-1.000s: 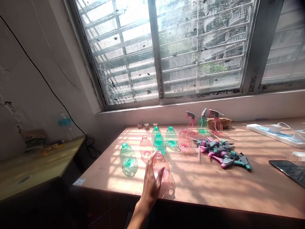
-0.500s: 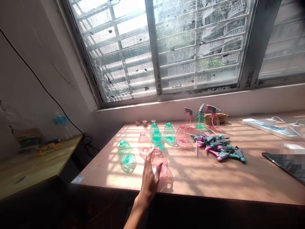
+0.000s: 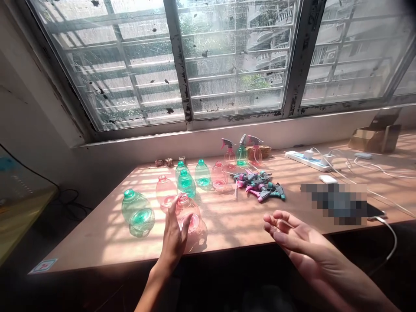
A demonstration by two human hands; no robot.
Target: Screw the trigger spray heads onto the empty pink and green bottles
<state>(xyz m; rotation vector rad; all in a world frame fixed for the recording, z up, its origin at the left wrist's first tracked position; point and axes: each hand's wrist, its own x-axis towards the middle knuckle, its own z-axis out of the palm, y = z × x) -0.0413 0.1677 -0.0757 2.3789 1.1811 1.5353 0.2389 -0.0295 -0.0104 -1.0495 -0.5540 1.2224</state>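
My left hand is wrapped round the near side of a clear pink plastic bottle that stands without a cap near the table's front edge. My right hand hovers open, fingers spread, above the front edge to the right, holding nothing. A green bottle stands left of the pink one. Behind them stand several more pink and green bottles. A heap of pink and green spray triggers lies beyond my right hand.
Three finished spray bottles stand at the back by a small basket. A white power strip with cables, a cardboard box and a phone with cable are on the wooden table's right. Window behind.
The view has swung right and down. My right hand has come into view, open above the table's front edge. My left hand stays on the pink bottle.
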